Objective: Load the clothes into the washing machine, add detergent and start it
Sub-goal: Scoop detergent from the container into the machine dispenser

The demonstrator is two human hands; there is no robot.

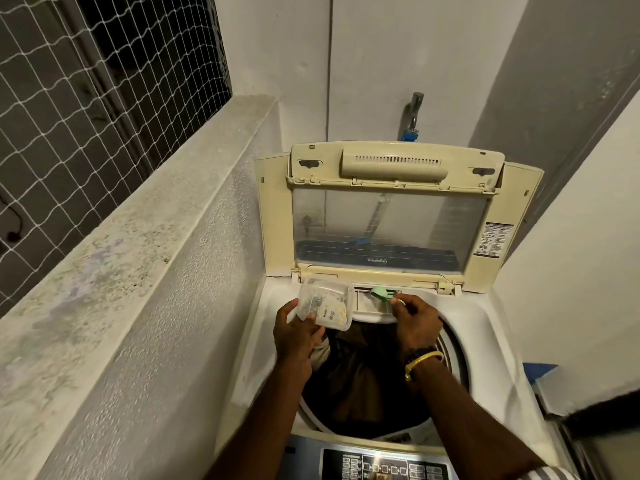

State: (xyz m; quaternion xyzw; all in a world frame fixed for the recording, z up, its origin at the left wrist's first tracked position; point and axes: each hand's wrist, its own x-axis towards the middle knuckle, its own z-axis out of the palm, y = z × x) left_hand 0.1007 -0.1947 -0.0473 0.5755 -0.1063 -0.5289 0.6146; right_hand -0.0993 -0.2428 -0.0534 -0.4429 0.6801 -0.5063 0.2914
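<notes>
Head view: right fingers point(403, 303) pinch green scoop point(380, 292); left fingers point(294, 311) grip detergent tub point(325, 304).

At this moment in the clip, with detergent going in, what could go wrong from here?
1. The right hand holds the green scoop over the detergent drawer; a slight tilt could drop powder onto the dark clothes in the drum.
2. The left hand holds the clear detergent container tilted above the drum edge; it might spill or slip in.
</notes>
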